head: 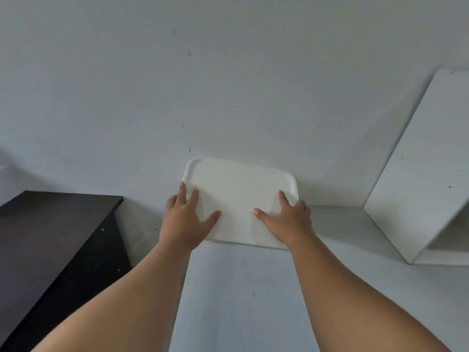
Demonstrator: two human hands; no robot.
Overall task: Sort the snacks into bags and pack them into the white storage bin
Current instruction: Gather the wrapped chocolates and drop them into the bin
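Left hand (186, 219), right hand (288, 219) — atop white lid (238, 196).

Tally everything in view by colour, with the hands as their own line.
White: 2, the lid that both hands rest on and the shelf unit at right.
Dark brown: 1, the cabinet at left.
Hands: 2, left hand and right hand.
Total: 5.

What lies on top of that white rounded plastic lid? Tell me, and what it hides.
Only the left hand and right hand rest on the white rounded plastic lid, fingers spread. Whatever lies beneath is covered.
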